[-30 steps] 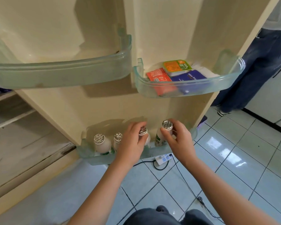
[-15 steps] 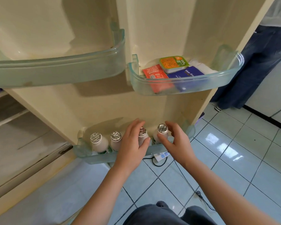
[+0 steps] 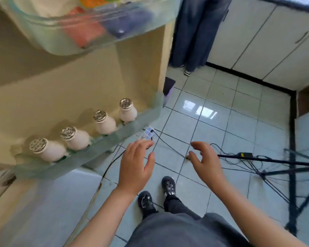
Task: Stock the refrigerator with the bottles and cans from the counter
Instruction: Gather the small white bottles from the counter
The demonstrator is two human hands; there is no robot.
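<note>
Several small white bottles with silver foil caps stand in a row in the bottom door shelf point(image 3: 100, 148) of the open refrigerator door; the rightmost bottle point(image 3: 127, 112) is nearest the door's edge, the leftmost bottle point(image 3: 46, 149) at the far end. My left hand point(image 3: 136, 164) hovers open and empty over the floor, just right of the shelf. My right hand point(image 3: 206, 160) is also open and empty, further right. Neither hand touches a bottle.
An upper door shelf point(image 3: 57, 38) holds red, blue and orange packets. A power strip point(image 3: 146, 135) and cables lie on the tiled floor. A black tripod point(image 3: 291, 175) stands at right. Another person's legs point(image 3: 194, 32) are beside white cabinets point(image 3: 268, 38).
Both hands let go of the two right-hand bottles and pulled back from the shelf. The view swung down and right towards the floor.
</note>
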